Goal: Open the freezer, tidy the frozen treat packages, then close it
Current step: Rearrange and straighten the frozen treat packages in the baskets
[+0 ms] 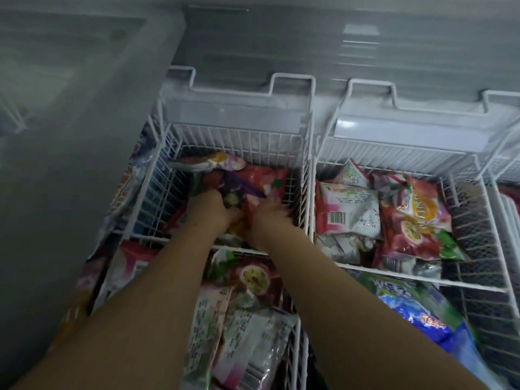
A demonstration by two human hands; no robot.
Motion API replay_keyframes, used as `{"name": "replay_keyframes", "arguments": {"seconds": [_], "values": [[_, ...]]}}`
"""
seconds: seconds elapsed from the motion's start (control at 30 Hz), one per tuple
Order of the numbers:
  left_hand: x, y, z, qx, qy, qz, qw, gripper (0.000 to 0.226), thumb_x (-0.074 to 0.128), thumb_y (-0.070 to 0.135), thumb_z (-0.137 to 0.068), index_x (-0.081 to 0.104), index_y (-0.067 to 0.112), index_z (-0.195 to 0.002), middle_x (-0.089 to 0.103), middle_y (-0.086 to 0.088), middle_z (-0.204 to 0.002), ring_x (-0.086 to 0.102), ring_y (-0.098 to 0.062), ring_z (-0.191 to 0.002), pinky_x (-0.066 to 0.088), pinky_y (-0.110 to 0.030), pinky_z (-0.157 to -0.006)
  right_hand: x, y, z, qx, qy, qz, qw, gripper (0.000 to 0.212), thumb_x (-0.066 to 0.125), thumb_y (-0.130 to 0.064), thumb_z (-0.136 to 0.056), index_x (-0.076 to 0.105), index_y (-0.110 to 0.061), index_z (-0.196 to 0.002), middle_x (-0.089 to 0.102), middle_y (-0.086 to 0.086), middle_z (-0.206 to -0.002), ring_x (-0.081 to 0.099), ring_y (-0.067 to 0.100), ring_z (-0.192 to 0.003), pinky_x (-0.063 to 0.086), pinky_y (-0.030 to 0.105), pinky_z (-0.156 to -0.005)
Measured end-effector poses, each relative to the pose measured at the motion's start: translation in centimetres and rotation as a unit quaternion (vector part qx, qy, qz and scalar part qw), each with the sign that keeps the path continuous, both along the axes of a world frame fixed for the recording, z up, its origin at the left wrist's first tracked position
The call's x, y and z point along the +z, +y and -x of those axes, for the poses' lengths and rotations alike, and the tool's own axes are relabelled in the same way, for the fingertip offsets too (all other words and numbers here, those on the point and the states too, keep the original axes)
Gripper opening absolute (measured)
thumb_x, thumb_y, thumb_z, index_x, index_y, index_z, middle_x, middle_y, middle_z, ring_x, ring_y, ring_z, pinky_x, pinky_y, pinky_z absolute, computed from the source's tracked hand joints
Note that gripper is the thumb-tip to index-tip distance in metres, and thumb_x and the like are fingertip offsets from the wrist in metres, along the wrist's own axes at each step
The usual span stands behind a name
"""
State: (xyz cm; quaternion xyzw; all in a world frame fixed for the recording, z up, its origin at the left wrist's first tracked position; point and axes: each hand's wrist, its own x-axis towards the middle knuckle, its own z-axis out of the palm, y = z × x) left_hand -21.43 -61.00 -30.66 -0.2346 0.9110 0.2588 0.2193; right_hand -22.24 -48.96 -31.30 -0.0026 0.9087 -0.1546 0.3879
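Freezer (281, 38) is open. The treat packages (225, 164) we're working on sit piled in the far-left wire basket (157, 175): a red package (261, 178) on top, a purple one (239, 184) just left of it and touching, and a pale one with orange print at the far wall.

Both forearms run in from the near edge, side by side and nearly parallel, converging over that basket's near rim.

Left hand (213, 205) – knuckles up, wrist straight, fingers curled down onto the near end of the red package, where it meets the purple one.

Right hand (264, 218) – just beside the left, almost touching, and resting on the same red package close to the basket's right wall. It is motion-blurred, so we can't tell whether the fingers are spread flat or gripping.

Outward from there:
- Far-right basket (461, 209) sits beside the first, their wire walls touching. It holds a red passion-fruit package (413, 220) lying over a white package with a barcode (349, 215), plus more underneath.
- Near side, under the forearms – another passion-fruit package (253, 277) and clear-wrapped ones with small print.
- Near right – a blue package (422, 313).
- A grey panel (70, 136) covers the left side; more packages are wedged between it and the far-left basket.
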Motion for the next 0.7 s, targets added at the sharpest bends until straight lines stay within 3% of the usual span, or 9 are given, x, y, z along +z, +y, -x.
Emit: {"name": "replay_keyframes", "arguments": {"seconds": [0.1, 0.2, 0.27, 0.33, 0.4, 0.47, 0.53, 0.6, 0.7], "values": [[-0.4, -0.1, -0.2, 0.048, 0.015, -0.046, 0.998, 0.046, 0.081, 0.036, -0.074, 0.064, 0.006, -0.104, 0.066, -0.01, -0.092, 0.056, -0.021, -0.074, 0.046, -0.031, -0.067, -0.5, 0.0, 0.0, 0.001, 0.0, 0.03, 1.0, 0.091, 0.059, -0.016, -0.093, -0.009, -0.004, -0.152, 0.014, 0.034, -0.153, 0.029, 0.047, -0.137, 0.035, 0.053, -0.109], [0.2, -0.2, -0.8, 0.073, 0.067, -0.074, 0.992, 0.052, 0.081, 0.03, -0.075, 0.062, 0.009, -0.119, 0.066, -0.011, -0.112, 0.061, -0.029, -0.098, 0.05, -0.04, -0.087, 0.3, 0.6, -0.1, -0.004, 0.062, 0.064, 0.996, 0.071, 0.056, -0.007, -0.09, 0.016, -0.005, -0.149, 0.046, 0.025, -0.134, 0.052, 0.036, -0.112, 0.048, 0.041, -0.089], [1.6, -0.1, -1.5, 0.092, 0.118, -0.034, 0.988, 0.048, 0.079, 0.032, -0.076, 0.061, 0.012, -0.115, 0.066, -0.007, -0.108, 0.062, -0.031, -0.099, 0.051, -0.041, -0.085, 1.3, 1.1, -0.3, -0.013, 0.1, 0.096, 0.99, 0.059, 0.053, -0.002, -0.09, 0.03, -0.007, -0.144, 0.055, 0.019, -0.118, 0.057, 0.033, -0.098, 0.045, 0.035, -0.074], [3.5, -0.2, -2.4, 0.115, 0.186, -0.009, 0.976, 0.04, 0.078, 0.03, -0.078, 0.06, 0.012, -0.108, 0.064, -0.002, -0.096, 0.063, -0.029, -0.091, 0.05, -0.037, -0.074, 2.5, 1.4, -0.7, -0.032, 0.12, 0.155, 0.98, 0.044, 0.053, -0.005, -0.092, 0.042, -0.008, -0.134, 0.059, 0.016, -0.109, 0.061, 0.033, -0.094, 0.049, 0.035, -0.071], [5.6, 0.0, -3.2, 0.133, 0.246, -0.026, 0.96, 0.039, 0.079, 0.028, -0.078, 0.06, 0.013, -0.108, 0.066, -0.001, -0.097, 0.063, -0.025, -0.089, 0.05, -0.036, -0.074, 3.9, 2.0, -1.2, -0.076, 0.145, 0.233, 0.959, 0.034, 0.058, -0.013, -0.093, 0.051, -0.012, -0.126, 0.064, 0.011, -0.104, 0.063, 0.026, -0.087, 0.054, 0.034, -0.072], [7.7, 0.3, -3.9, 0.147, 0.277, -0.061, 0.948, 0.042, 0.08, 0.029, -0.077, 0.06, 0.016, -0.111, 0.067, 0.002, -0.102, 0.063, -0.018, -0.091, 0.05, -0.032, -0.076, 5.7, 3.1, -1.9, -0.102, 0.184, 0.307, 0.928, 0.037, 0.061, -0.016, -0.092, 0.054, -0.019, -0.128, 0.066, -0.003, -0.098, 0.061, 0.008, -0.078, 0.05, 0.019, -0.065], [9.6, 1.1, -4.2, 0.166, 0.291, -0.112, 0.935, 0.045, 0.081, 0.031, -0.075, 0.06, 0.019, -0.114, 0.067, 0.005, -0.104, 0.064, -0.013, -0.092, 0.049, -0.029, -0.077, 7.9, 5.1, -2.4, -0.117, 0.228, 0.363, 0.896, 0.041, 0.061, -0.017, -0.09, 0.054, -0.026, -0.13, 0.062, -0.021, -0.087, 0.056, -0.008, -0.069, 0.04, 0.005, -0.056], [11.2, 2.4, -4.1, 0.176, 0.297, -0.152, 0.926, 0.047, 0.082, 0.032, -0.074, 0.061, 0.02, -0.114, 0.067, 0.006, -0.105, 0.064, -0.012, -0.093, 0.05, -0.03, -0.079, 10.3, 7.4, -2.9, -0.131, 0.251, 0.4, 0.872, 0.038, 0.06, -0.022, -0.088, 0.056, -0.029, -0.125, 0.062, -0.025, -0.078, 0.057, -0.01, -0.069, 0.04, 0.004, -0.054], [12.4, 5.7, -3.5, 0.162, 0.275, -0.198, 0.927, 0.049, 0.083, 0.035, -0.072, 0.061, 0.021, -0.114, 0.067, 0.006, -0.103, 0.064, -0.012, -0.092, 0.051, -0.029, -0.078, 13.0, 11.8, -3.3, -0.134, 0.267, 0.43, 0.852, 0.035, 0.056, -0.032, -0.087, 0.058, -0.028, -0.121, 0.062, -0.031, -0.084, 0.059, -0.008, -0.073, 0.042, 0.005, -0.056]]}}
